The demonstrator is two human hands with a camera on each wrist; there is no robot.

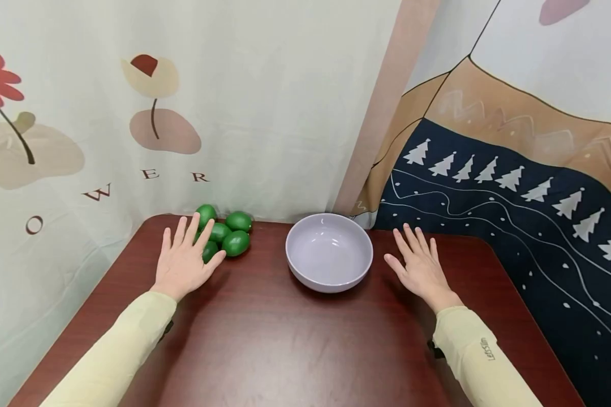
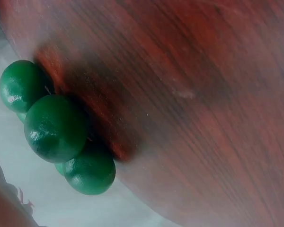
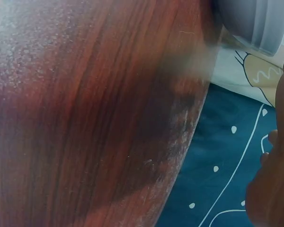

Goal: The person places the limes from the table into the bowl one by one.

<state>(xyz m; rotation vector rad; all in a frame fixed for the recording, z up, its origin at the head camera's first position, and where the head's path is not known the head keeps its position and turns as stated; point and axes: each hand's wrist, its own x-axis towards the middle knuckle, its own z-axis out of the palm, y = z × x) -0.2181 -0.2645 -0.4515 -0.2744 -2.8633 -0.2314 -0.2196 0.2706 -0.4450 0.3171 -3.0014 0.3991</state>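
Note:
My left hand (image 1: 185,263) hovers palm down at the table's left, fingers straight and spread. It partly covers a cluster of several glossy green limes (image 1: 236,243), which the left wrist view shows as round green fruit (image 2: 57,127) bunched near the table edge. To the right, my right hand (image 1: 418,265) is likewise spread flat in the air and holds nothing. Between the hands stands a pale lilac bowl (image 1: 328,251) with nothing in it. In the right wrist view the bowl's side (image 3: 255,23) shows at the top, with part of the right hand (image 3: 272,179) at the right.
The dark red wooden table (image 1: 305,350) has rounded far corners. Behind it hangs a white curtain (image 1: 275,113) with printed flowers and letters. At the right, a dark blue cloth (image 1: 463,203) with white trees hangs close to the table's edge.

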